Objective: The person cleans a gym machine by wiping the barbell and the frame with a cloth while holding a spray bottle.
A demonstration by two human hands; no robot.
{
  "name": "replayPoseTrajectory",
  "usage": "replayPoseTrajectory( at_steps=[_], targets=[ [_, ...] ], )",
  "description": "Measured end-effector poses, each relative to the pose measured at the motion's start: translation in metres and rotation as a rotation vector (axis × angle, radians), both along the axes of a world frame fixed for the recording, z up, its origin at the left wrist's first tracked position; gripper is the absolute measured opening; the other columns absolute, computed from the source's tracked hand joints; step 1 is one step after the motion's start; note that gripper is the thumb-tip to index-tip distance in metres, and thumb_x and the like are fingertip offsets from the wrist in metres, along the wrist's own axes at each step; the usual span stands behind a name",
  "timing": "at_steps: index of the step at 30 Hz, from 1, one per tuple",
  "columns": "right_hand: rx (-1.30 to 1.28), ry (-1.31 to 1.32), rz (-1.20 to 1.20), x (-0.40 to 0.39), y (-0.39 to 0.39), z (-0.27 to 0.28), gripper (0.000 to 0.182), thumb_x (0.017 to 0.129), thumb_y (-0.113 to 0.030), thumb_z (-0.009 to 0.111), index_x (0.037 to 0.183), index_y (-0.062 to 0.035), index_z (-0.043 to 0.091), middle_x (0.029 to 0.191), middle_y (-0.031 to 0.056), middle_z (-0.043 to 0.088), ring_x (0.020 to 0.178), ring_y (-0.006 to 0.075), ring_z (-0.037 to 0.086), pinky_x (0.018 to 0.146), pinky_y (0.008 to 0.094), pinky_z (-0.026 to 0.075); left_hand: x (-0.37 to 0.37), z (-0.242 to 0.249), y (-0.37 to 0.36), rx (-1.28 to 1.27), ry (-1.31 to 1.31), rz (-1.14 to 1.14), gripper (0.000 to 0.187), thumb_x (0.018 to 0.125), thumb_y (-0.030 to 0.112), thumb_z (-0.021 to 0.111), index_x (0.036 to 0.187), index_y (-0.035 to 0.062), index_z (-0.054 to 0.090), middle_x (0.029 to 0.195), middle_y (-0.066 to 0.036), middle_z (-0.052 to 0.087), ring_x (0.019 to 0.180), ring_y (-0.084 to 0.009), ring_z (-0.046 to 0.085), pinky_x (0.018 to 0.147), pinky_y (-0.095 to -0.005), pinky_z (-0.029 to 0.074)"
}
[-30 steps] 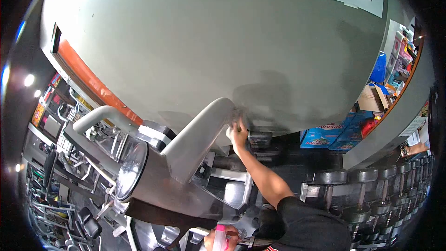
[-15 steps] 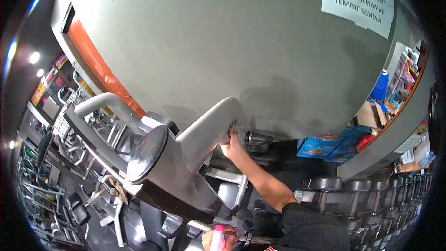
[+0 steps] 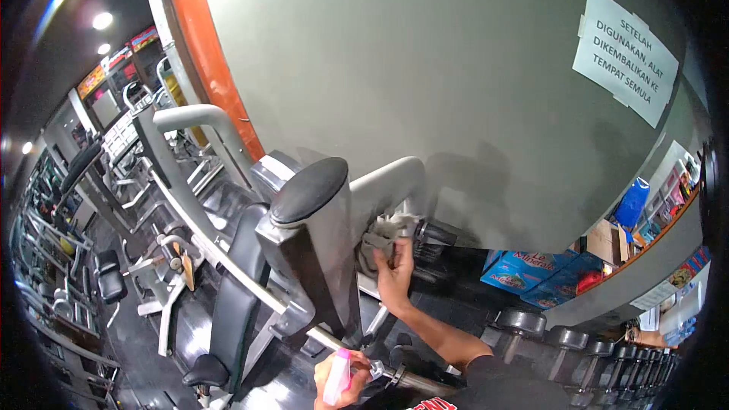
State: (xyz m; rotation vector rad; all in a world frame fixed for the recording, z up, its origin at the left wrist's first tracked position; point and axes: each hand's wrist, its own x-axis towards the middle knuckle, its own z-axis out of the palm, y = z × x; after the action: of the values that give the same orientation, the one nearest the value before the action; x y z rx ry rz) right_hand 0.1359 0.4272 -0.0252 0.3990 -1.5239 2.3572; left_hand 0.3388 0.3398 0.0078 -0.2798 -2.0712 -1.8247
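My right hand [image 3: 395, 277] is raised at the centre, its fingers closed on a crumpled grey cloth [image 3: 377, 247]. The cloth lies against the underside of the machine's light grey curved arm [image 3: 391, 176]. Lower down, my left hand [image 3: 342, 381] is wrapped round a small bottle [image 3: 337, 383] with a pink top. A silvery metal bar passes beside that hand. Left of the cloth stands the machine's upright with a black oval pad [image 3: 310, 190] on top.
A grey wall [image 3: 425, 68] bears a paper notice [image 3: 626, 57]. Dumbbells [image 3: 522, 323] stand in rows at the lower right, below blue cartons [image 3: 524, 272]. On the left are a black bench pad [image 3: 239, 296], an orange door [image 3: 209, 45] and other gym machines.
The view has turned, so the wall notice appears lower and farther right. My right hand now shows more plainly, with the cloth beneath the curved arm. My left hand still holds the bottle.
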Motion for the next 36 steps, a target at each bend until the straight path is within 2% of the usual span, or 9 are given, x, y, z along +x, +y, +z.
replayPoseTrajectory(
  at_steps=[6, 9, 14, 16, 20, 24, 27, 34, 36],
  targets=[
    [0.217, 0.619, -0.442, -0.003, -0.004, 0.065, 0.037, 0.08, -0.005, 0.065, 0.116, -0.0008, 0.056, 0.118, 0.015, 0.052, 0.107, 0.0254, 0.053, 0.092, 0.0367, 0.042, 0.013, -0.011, -0.008, 0.002, 0.014, 0.099, 0.015, 0.078, -0.001, 0.065, 0.092, -0.0047, 0.06, 0.075, -0.01, 0.066, 0.061, -0.0168, 0.068, 0.056, -0.0258, 0.053],
    [0.459, 0.702, -0.385, 0.005, -0.019, 0.089, 0.047, 0.062, -0.013, 0.075, 0.109, -0.0177, 0.069, 0.104, 0.0138, 0.048, 0.093, 0.0298, 0.05, 0.082, 0.0412, 0.045, 0.016, -0.016, -0.018, -0.086, 0.067, 0.082, 0.02, 0.078, -0.003, 0.064, 0.096, -0.0042, 0.056, 0.076, -0.011, 0.066, 0.06, -0.0169, 0.067, 0.054, -0.0256, 0.052],
    [0.597, 1.093, -0.493, 0.005, -0.022, -0.029, 0.039, 0.057, -0.023, 0.08, 0.092, -0.0162, 0.066, 0.102, 0.0122, 0.049, 0.083, 0.0314, 0.053, 0.071, 0.0455, 0.045, 0.024, -0.012, -0.02, -0.05, 0.028, 0.14, 0.019, 0.079, -0.004, 0.063, 0.097, -0.0051, 0.055, 0.077, -0.012, 0.067, 0.061, -0.0175, 0.067, 0.054, -0.0263, 0.053],
    [0.354, 0.788, -0.065, 0.013, -0.023, -0.079, 0.037, 0.06, -0.022, 0.08, 0.092, -0.0108, 0.064, 0.104, 0.0153, 0.052, 0.084, 0.0348, 0.055, 0.073, 0.047, 0.045, 0.026, -0.015, -0.022, 0.019, 0.019, 0.147, 0.02, 0.079, -0.004, 0.063, 0.097, -0.0055, 0.055, 0.077, -0.012, 0.067, 0.061, -0.0177, 0.067, 0.055, -0.0267, 0.053],
    [0.596, 0.958, -0.149, 0.006, -0.012, -0.086, 0.035, 0.063, -0.019, 0.078, 0.093, -0.0062, 0.063, 0.108, 0.0196, 0.052, 0.089, 0.0367, 0.055, 0.074, 0.0466, 0.045, 0.026, -0.018, -0.025, 0.024, 0.078, 0.162, 0.022, 0.082, 0.0, 0.064, 0.1, -0.0056, 0.053, 0.077, -0.013, 0.067, 0.061, -0.0184, 0.067, 0.055, -0.0271, 0.053],
    [0.508, 0.782, -0.464, 0.011, -0.02, 0.057, 0.034, 0.066, -0.011, 0.073, 0.097, -0.0034, 0.063, 0.1, 0.0191, 0.051, 0.089, 0.0364, 0.052, 0.077, 0.0433, 0.043, 0.027, -0.02, -0.021, 0.043, 0.065, 0.17, 0.02, 0.086, 0.006, 0.063, 0.101, -0.0042, 0.053, 0.077, -0.013, 0.067, 0.06, -0.0188, 0.067, 0.055, -0.0277, 0.051],
    [0.396, 0.601, -0.46, 0.014, -0.027, 0.088, 0.031, 0.065, -0.012, 0.074, 0.095, -0.0071, 0.068, 0.102, 0.02, 0.051, 0.091, 0.036, 0.054, 0.078, 0.043, 0.045, 0.029, -0.017, -0.021, 0.041, 0.076, 0.168, 0.02, 0.087, 0.007, 0.062, 0.101, -0.0043, 0.053, 0.077, -0.013, 0.067, 0.059, -0.0185, 0.067, 0.054, -0.0275, 0.051],
    [0.772, 0.744, -0.126, 0.033, 0.001, -0.108, 0.027, 0.057, -0.011, 0.077, 0.084, -0.0098, 0.071, 0.098, 0.0172, 0.053, 0.088, 0.0349, 0.055, 0.068, 0.0429, 0.047, 0.043, -0.031, -0.023, 0.161, 0.068, 0.203, 0.022, 0.084, 0.003, 0.064, 0.1, -0.0067, 0.052, 0.081, -0.016, 0.065, 0.063, -0.02, 0.067, 0.055, -0.0299, 0.055],
    [0.75, 0.761, -0.121, 0.031, 0.006, -0.107, 0.019, 0.059, -0.008, 0.075, 0.076, -0.0065, 0.068, 0.1, 0.0208, 0.053, 0.087, 0.0368, 0.055, 0.07, 0.0446, 0.047, 0.043, -0.033, -0.023, 0.235, 0.073, 0.217, 0.023, 0.084, 0.002, 0.064, 0.1, -0.007, 0.052, 0.082, -0.016, 0.065, 0.064, -0.0205, 0.067, 0.055, -0.0305, 0.056]
  ],
)
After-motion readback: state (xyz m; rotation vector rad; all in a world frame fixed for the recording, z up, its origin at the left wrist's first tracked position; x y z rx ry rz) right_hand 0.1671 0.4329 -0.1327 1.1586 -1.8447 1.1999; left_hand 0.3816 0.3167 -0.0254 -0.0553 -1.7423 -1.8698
